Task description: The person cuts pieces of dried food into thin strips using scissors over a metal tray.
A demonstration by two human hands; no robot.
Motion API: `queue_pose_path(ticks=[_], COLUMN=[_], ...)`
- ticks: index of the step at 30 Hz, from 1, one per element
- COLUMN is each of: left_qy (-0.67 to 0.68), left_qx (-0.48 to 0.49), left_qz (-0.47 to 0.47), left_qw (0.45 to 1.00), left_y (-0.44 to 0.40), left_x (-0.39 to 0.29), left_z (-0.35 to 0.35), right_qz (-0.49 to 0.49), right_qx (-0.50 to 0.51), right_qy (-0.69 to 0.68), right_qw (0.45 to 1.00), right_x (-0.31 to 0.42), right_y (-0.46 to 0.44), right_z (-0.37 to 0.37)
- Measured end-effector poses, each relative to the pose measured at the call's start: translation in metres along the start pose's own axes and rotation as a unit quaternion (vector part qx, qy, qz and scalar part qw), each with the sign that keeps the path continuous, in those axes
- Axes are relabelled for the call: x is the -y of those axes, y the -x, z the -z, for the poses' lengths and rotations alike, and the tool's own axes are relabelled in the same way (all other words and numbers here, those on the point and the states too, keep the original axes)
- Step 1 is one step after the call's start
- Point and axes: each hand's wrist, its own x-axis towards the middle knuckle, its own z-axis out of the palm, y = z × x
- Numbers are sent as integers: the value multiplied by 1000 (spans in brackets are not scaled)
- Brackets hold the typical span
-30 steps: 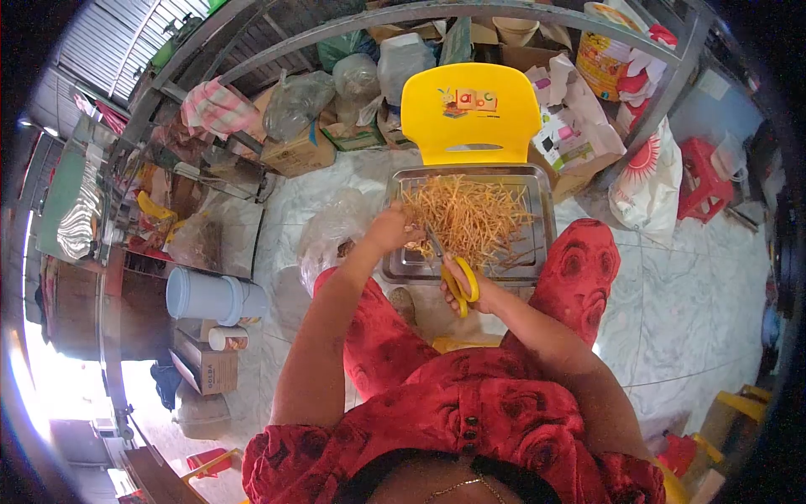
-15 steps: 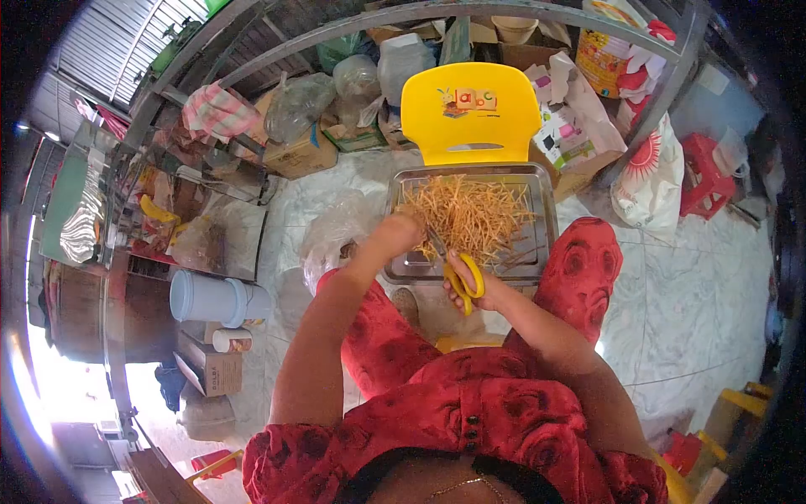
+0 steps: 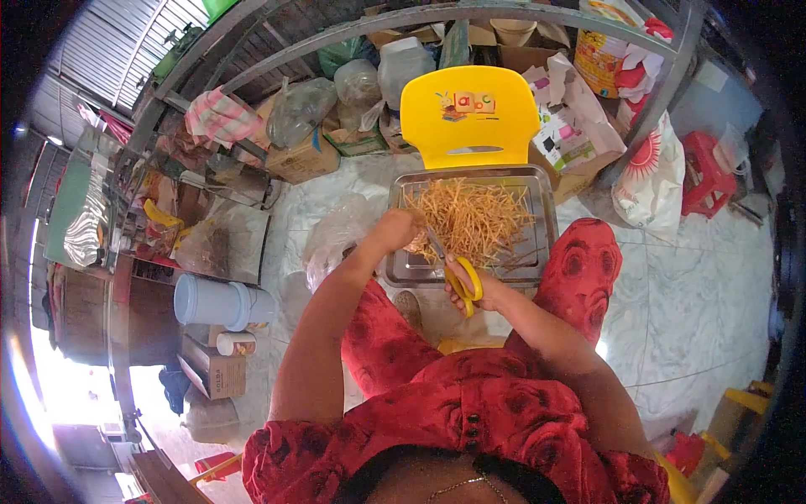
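Note:
A heap of thin yellowish-brown dried stalks lies in a rectangular metal tray. My right hand grips the yellow loop handles of a pair of scissors over the tray's near edge. The scissor blades point up and left, their tips close to my left hand. That hand is closed at the left side of the heap, pinching a few stalks; its fingertips are partly hidden.
A yellow chair back with "abc" on it stands behind the tray. A clear plastic bag lies left of it. Boxes and bags line the back. White buckets are at left, a white sack at right.
Both hands and the scissors stay almost in place. The whole view has shifted very slightly.

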Motion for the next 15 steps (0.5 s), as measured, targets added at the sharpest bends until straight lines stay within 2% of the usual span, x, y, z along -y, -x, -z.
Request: queue_pose_path(ticks=[2, 6, 8, 9, 11, 12, 14, 15], left_qy=[167, 249, 378, 378, 258, 258, 185, 186], left_qx=[-74, -88, -104, -103, -65, -64, -187, -186], left_qz=[33, 79, 119, 118, 132, 133, 22, 23], left_qw=[983, 961, 912, 912, 955, 955, 964, 965], left_y=[5, -3, -2, 4, 19, 19, 20, 21], left_x=[5, 44, 52, 37, -5, -4, -1, 0], left_z=[10, -10, -24, -13, 22, 13, -5, -8], right_qz=[-65, -9, -5, -5, -20, -21, 6, 6], right_qx=[9, -6, -2, -3, -3, -2, -4, -4], right_qy=[3, 24, 21, 20, 27, 26, 22, 22], right_qw=[998, 1000, 1000, 1000, 999, 999, 1000, 1000], right_x=[-1, -1, 0, -2, -3, -4, -4, -3], right_y=[-3, -1, 1, 0, -3, -3, -2, -1], right_z=[5, -1, -2, -1, 2, 2, 0, -2])
